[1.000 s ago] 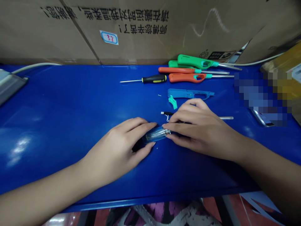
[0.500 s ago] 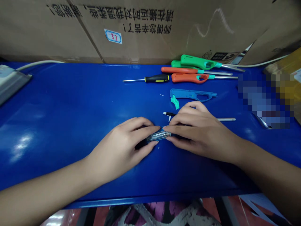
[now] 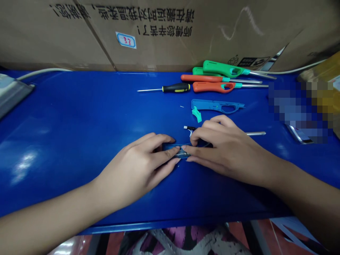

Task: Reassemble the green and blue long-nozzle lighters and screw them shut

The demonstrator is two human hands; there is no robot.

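On the near side of the screwdriver, the left hand and the right hand pinch a blue case at the desk, one from each end, likely so it cannot slip.

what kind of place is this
Probably a workbench or small assembly spot: a screwdriver, an opened blue casing half and a row of orange lighters lie on the blue tabletop

A small clear-and-blue part is held between the fingertips of the left hand and the right hand. Beyond them, a blue casing half is touched by a turquoise piece, with a screwdriver laid near orange and green lighters.
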